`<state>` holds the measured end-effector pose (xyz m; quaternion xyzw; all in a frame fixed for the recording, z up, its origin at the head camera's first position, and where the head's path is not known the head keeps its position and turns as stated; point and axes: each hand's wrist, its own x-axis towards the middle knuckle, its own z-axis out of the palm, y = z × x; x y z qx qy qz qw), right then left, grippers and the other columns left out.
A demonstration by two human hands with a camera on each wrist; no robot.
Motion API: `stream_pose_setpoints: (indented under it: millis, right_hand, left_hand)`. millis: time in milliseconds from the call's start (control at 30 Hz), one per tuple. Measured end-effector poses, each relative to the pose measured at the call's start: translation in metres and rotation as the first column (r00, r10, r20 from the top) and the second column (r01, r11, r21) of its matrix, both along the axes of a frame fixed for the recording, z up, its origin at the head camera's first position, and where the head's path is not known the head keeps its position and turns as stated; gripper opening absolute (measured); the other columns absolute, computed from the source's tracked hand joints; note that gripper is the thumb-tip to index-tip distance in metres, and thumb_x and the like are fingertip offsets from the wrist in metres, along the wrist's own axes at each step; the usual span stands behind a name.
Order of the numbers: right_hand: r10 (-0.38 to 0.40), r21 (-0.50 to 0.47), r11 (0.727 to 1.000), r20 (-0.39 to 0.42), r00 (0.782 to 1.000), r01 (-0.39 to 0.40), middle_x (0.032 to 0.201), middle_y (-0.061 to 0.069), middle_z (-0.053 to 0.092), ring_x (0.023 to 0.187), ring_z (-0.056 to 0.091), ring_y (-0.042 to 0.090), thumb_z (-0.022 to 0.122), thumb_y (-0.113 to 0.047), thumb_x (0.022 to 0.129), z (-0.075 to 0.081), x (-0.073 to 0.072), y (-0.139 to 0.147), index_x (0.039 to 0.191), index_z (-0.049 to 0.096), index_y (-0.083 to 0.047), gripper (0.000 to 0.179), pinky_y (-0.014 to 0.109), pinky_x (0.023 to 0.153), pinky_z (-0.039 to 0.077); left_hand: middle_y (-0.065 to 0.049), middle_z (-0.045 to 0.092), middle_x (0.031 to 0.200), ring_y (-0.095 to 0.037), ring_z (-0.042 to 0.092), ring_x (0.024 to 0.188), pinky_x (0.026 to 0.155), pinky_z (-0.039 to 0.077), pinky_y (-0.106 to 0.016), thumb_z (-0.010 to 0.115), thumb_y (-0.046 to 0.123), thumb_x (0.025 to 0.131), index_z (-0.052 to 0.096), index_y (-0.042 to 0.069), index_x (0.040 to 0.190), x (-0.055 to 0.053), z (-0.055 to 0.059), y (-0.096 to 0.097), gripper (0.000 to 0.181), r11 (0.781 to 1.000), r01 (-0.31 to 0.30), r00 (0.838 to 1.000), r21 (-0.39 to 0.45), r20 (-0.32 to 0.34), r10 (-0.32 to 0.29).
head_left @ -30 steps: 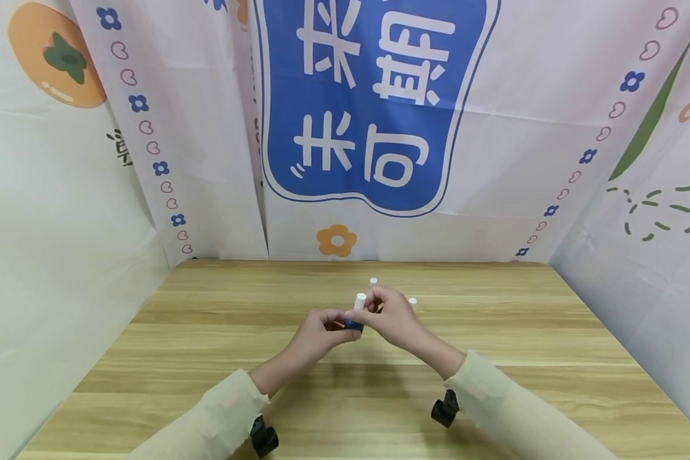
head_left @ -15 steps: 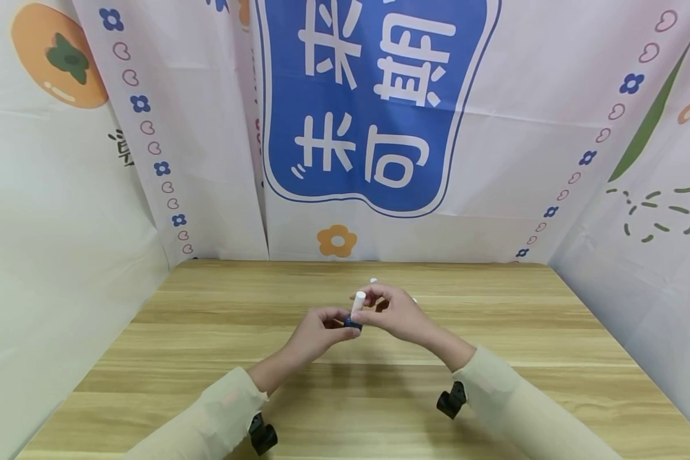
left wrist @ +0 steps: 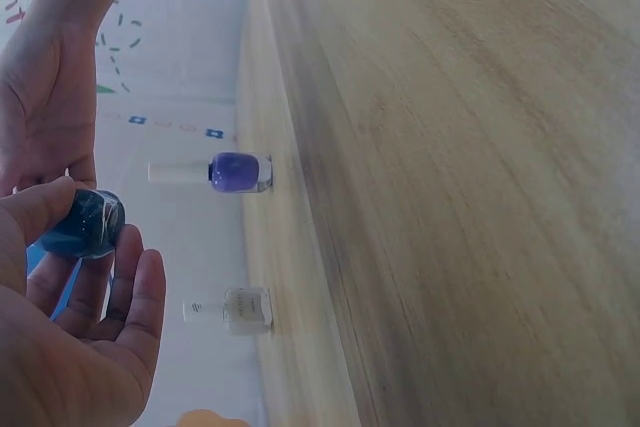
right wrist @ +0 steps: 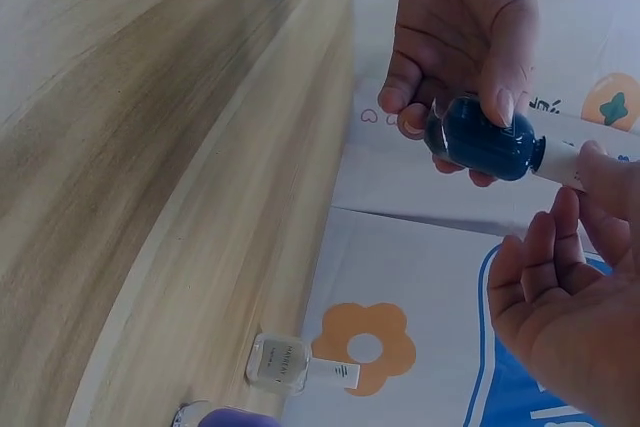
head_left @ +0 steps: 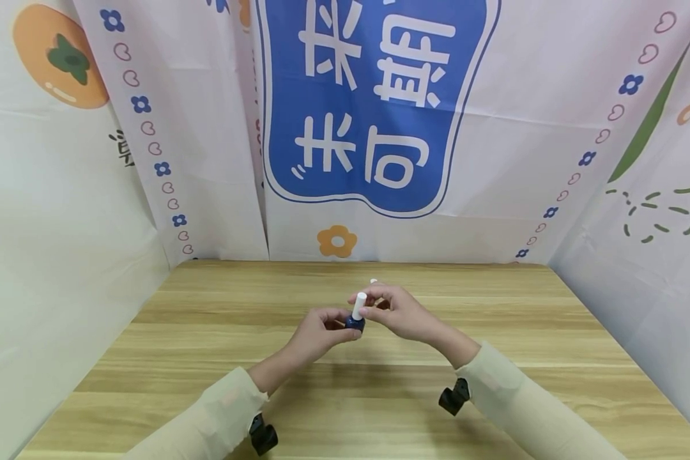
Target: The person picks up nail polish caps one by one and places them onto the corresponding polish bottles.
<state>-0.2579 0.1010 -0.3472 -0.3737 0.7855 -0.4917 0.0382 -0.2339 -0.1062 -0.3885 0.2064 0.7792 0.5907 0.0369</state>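
Observation:
A dark blue nail polish bottle (head_left: pixel 354 323) with a white cap (head_left: pixel 359 305) is held up over the table, slightly tilted. My left hand (head_left: pixel 316 335) grips its glass body between thumb and fingers. In the right wrist view, the thumb and a fingertip of my right hand (right wrist: pixel 570 322) pinch the white cap, its other fingers loosely bent below. The cap sits on the neck of the blue bottle (right wrist: pixel 485 142). Beyond the hands, a purple nail polish bottle (left wrist: pixel 236 173) and a clear nail polish bottle (left wrist: pixel 247 309) stand upright on the table.
The wooden table (head_left: pixel 207 358) reaches back to a printed cloth (head_left: pixel 224 211) hanging behind it, with more cloth on both sides. Just past my right hand, a white cap top (head_left: pixel 374 281) peeks out. Each wrist carries a small black camera (head_left: pixel 454 396).
My right hand has shifted slightly to the right, and its thumb has changed place on the white cap. A rear cap seen earlier is now hidden behind it. My left hand has stayed still.

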Motion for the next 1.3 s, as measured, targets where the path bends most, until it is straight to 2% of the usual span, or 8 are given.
stream_pose_setpoints:
  millis: [367, 633, 1133, 1167, 1300]
  right_hand:
    - [-0.117, -0.021, 0.993, 0.016, 0.993, 0.117, 0.087, 0.0, 0.061, 0.082, 0.056, 0.019, 0.069, -0.015, 0.091, -0.006, 0.001, -0.004, 0.103, 0.072, -0.006, 0.015, 0.03, 0.07, 0.049]
    - [-0.143, -0.068, 0.987, 0.028, 0.989, 0.145, 0.085, 0.003, 0.059, 0.078, 0.055, 0.019, 0.071, -0.014, 0.09, -0.012, 0.002, -0.008, 0.091, 0.069, -0.007, 0.007, 0.029, 0.066, 0.048]
    - [-0.212, -0.084, 0.972, 0.076, 0.974, 0.218, 0.078, 0.002, 0.058, 0.072, 0.053, 0.019, 0.077, -0.015, 0.085, -0.016, 0.005, -0.014, 0.084, 0.059, -0.007, 0.02, 0.027, 0.06, 0.045]
    - [-0.216, -0.08, 0.972, 0.079, 0.973, 0.223, 0.078, 0.001, 0.058, 0.072, 0.053, 0.019, 0.077, -0.015, 0.085, -0.016, 0.006, -0.014, 0.083, 0.059, -0.006, 0.02, 0.027, 0.059, 0.045]
    - [-0.203, -0.057, 0.977, 0.074, 0.976, 0.208, 0.079, 0.001, 0.058, 0.074, 0.053, 0.019, 0.074, -0.009, 0.086, 0.002, 0.019, -0.014, 0.085, 0.059, -0.004, 0.016, 0.028, 0.062, 0.046]
  left_hand:
    - [-0.005, 0.069, 0.094, -0.019, 0.062, 0.08, 0.071, 0.053, -0.03, 0.077, 0.014, 0.085, 0.072, 0.003, 0.099, -0.001, -0.002, 0.0, 0.018, 1.0, -0.01, 1.0, 0.012, 0.01, 0.01]
    - [-0.005, 0.069, 0.096, -0.019, 0.062, 0.08, 0.071, 0.054, -0.029, 0.076, 0.014, 0.085, 0.073, 0.003, 0.101, 0.001, -0.004, 0.0, 0.02, 1.0, -0.019, 1.0, 0.005, 0.017, 0.019]
    - [-0.006, 0.07, 0.098, -0.019, 0.064, 0.081, 0.07, 0.054, -0.027, 0.077, 0.012, 0.085, 0.074, 0.003, 0.102, 0.002, -0.004, -0.001, 0.02, 1.0, -0.012, 1.0, 0.014, -0.012, 0.012]
    - [-0.006, 0.07, 0.098, -0.019, 0.064, 0.081, 0.07, 0.054, -0.027, 0.077, 0.012, 0.085, 0.074, 0.003, 0.102, 0.002, -0.004, -0.001, 0.02, 1.0, -0.012, 1.0, 0.014, -0.013, 0.012]
    - [-0.007, 0.07, 0.098, -0.019, 0.064, 0.081, 0.07, 0.054, -0.027, 0.077, 0.012, 0.085, 0.074, 0.003, 0.103, 0.001, -0.004, -0.001, 0.021, 1.0, -0.01, 1.0, 0.014, -0.009, 0.01]
